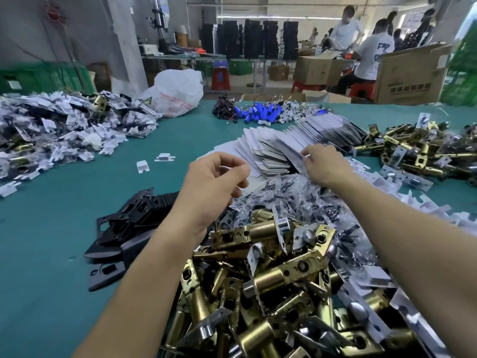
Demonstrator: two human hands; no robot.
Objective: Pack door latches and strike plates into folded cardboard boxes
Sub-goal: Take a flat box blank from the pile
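1. The cardboard blanks (296, 148) lie flat and fanned out on the green table (51, 228). Every place below is given from this fan.
2. The right hand (324, 164) is at the fan's near edge. Its fingers are curled and it seems to pinch the edge of one blank.
3. The left hand (216, 182) hovers just left of the fan's near end, fingers loosely curled, with nothing in it.
4. The door latches (271, 280) form a brass heap nearer the person than the fan, with clear screw bags (296, 197) between the two. A second latch heap (413, 148) lies right of the fan.
5. The black strike plates (129, 228) are stacked left of the fan and nearer the person.
6. Far left of the fan is a big heap of white pieces (64, 130). I cannot tell whether these are finished packs.
7. My judgement is that this box is at its very start: a blank is being taken, none is folded, and nothing is loaded. With the supplies this large, most of the packing looks left to do.
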